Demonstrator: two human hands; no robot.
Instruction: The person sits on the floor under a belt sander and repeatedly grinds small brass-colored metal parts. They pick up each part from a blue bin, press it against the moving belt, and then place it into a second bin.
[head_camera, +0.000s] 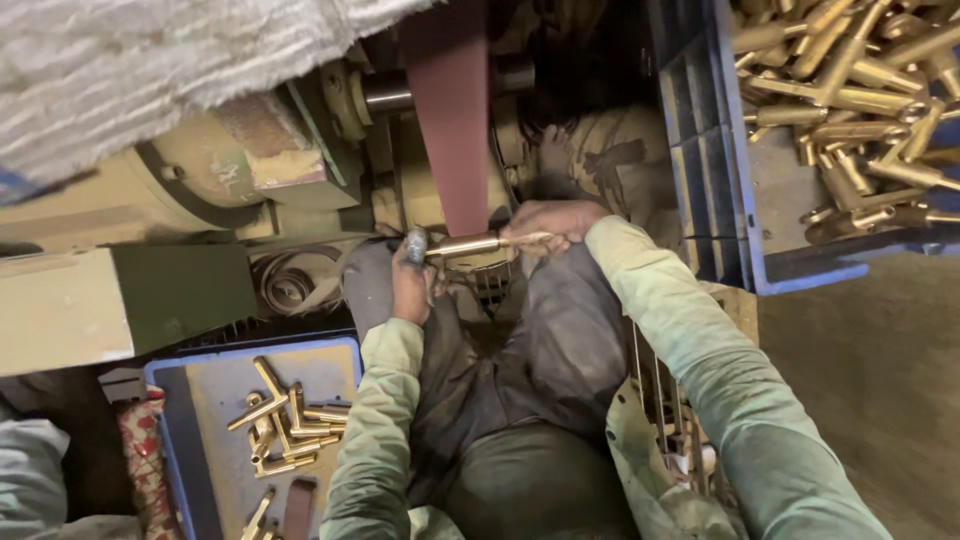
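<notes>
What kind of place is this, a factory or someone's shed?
Probably a small metal-finishing workshop: a brass part is held at a sanding belt on a grimy machine, and blue crates hold many more brass pieces.

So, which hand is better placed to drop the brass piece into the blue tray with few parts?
Probably left. The left hand holds the brass piece at its near end, and that tray lies just below it. The right hand is farther.

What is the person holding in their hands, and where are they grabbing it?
A brass fitting, gripped at both ends: the left hand holds its left end, the right hand its right end, under the sanding belt.
</notes>
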